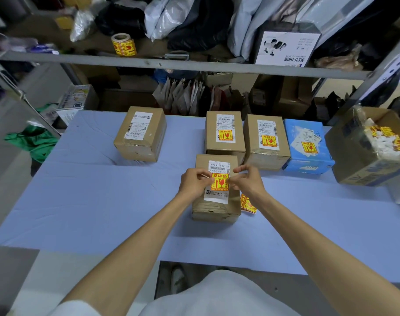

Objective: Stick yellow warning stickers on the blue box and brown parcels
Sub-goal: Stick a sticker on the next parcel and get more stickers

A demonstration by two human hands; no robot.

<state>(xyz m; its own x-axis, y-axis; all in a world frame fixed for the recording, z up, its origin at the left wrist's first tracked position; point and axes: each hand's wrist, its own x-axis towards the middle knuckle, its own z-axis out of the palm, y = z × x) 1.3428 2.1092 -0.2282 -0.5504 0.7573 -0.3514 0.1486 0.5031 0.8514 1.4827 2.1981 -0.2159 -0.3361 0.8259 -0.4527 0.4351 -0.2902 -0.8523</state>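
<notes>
Fingertips of the left hand (193, 182) and right hand (249, 181) cover both side edges of the yellow sticker (220, 181). The right wrist hides part of a sticker strip (248, 205). The picture's right edge crops the open carton (354, 165). Print on the shipping label (219, 167) is too small to read.

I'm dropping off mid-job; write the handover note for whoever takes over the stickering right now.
The left grip and right grip pinch one yellow warning sticker on the near brown cardboard parcel, over its white label.
Stickered: back-centre brown parcel, the brown parcel right of it, blue cardboard box.
Left: smooth this sticker down, then do the far-left brown parcel, which has none.
A spare sticker strip lies right of the near parcel.
</notes>
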